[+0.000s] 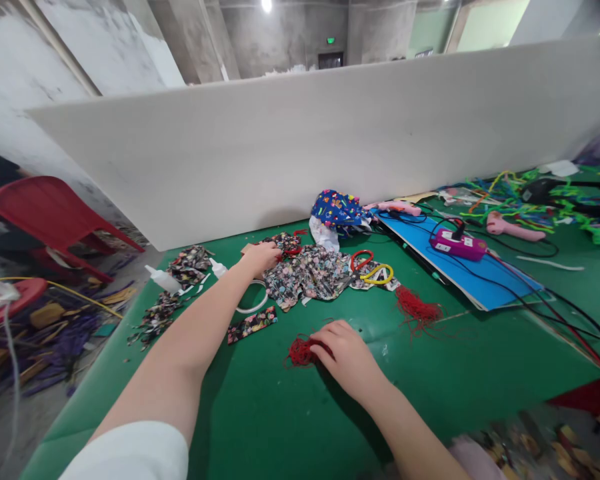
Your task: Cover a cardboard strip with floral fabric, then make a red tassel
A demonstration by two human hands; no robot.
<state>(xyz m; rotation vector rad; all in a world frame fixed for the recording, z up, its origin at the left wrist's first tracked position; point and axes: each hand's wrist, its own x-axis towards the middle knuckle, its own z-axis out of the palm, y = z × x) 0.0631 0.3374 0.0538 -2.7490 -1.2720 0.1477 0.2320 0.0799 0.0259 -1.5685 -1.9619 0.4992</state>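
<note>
My left hand [261,257] is stretched far out over the green table [260,413], its fingers curled on the edge of a pile of dark floral fabric [307,273] near a red item [293,252]. My right hand [343,352] rests nearer to me, fingers bent down on a bundle of red thread [300,351]. A loose floral fabric strip [251,325] lies between my arms. A red tassel [417,310] lies to the right of the thread.
Red- and yellow-handled scissors [373,268], a white ring [253,307], small white glue bottles [163,279], a blue patterned cloth [339,209], a blue board [480,273] with a purple power strip [457,245] and cables, pink glue guns [513,229]. A white panel [330,140] walls the back; a red chair [55,217] stands left.
</note>
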